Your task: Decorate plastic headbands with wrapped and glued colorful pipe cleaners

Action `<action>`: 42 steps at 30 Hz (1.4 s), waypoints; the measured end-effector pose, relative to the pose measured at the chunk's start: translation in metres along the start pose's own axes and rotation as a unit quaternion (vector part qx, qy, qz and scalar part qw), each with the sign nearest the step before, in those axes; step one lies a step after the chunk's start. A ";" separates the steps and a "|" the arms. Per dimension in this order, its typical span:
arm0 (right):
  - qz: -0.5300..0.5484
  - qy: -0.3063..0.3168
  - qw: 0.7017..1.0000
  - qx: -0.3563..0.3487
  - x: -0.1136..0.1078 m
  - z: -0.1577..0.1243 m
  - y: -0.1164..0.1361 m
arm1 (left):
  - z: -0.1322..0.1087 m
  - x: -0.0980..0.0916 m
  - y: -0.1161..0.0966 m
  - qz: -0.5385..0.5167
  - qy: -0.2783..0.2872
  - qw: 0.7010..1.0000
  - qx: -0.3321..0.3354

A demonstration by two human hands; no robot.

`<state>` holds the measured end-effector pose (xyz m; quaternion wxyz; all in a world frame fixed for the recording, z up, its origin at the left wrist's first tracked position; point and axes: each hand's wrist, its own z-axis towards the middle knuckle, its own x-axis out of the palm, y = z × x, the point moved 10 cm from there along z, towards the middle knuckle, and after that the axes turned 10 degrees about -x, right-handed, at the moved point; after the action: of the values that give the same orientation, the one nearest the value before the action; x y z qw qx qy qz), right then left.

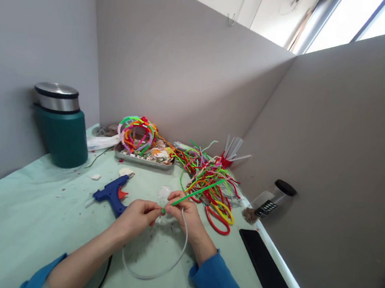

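My left hand [138,217] is pinched around the lower end of a green pipe cleaner [201,190]. Close beside it, my right hand [188,216] grips the same pipe cleaner, whose free length sticks out up and to the right. A thin whitish hoop [151,277], like a headband, curves below my hands. One end of it runs up to my right fingers; the other passes behind my left hand, and where both ends meet is hidden. A blue glue gun [113,194] with a red trigger lies left of my left hand.
Behind are a metal tray [144,161] with colourful wrapped hoops [137,134], a heap of pipe cleaners [207,168] and scissors [219,220]. A green bottle [63,132] stands left. A clear jar [268,204] and a black strip [270,273] are right. Grey partitions [174,59] enclose the table.
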<state>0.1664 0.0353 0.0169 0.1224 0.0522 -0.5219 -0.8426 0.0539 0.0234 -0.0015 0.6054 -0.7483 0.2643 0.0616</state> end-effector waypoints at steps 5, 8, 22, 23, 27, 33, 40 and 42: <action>0.009 0.011 0.998 0.054 0.002 -0.004 -0.011 | 0.000 0.009 -0.001 0.055 0.024 0.998 0.031; 0.044 0.010 0.994 0.099 0.004 -0.008 -0.020 | -0.004 0.010 -0.007 0.053 0.026 0.996 0.063; 0.156 -0.009 0.976 0.153 0.007 -0.011 -0.021 | -0.021 0.013 -0.034 0.053 0.040 0.988 0.140; 0.156 -0.010 0.976 0.153 0.006 -0.011 -0.022 | -0.023 0.014 -0.037 0.059 0.040 0.986 0.150; 0.161 -0.020 0.974 0.157 0.008 -0.011 -0.024 | -0.027 0.009 -0.043 0.061 0.013 0.985 0.160; 0.194 -0.044 0.962 0.186 0.015 -0.014 -0.032 | -0.031 -0.008 -0.043 0.039 -0.075 0.985 0.152; 0.249 -0.072 0.944 0.206 0.022 -0.018 -0.035 | -0.031 -0.018 -0.044 0.002 -0.105 0.983 0.154; 0.262 -0.078 0.941 0.199 0.024 -0.018 -0.033 | -0.025 -0.025 -0.036 -0.037 -0.122 0.984 0.126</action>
<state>0.1422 0.0271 -0.0196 0.2844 -0.1292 -0.6822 -0.6611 0.0439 0.0120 0.0468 0.7245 -0.6620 0.1664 0.0960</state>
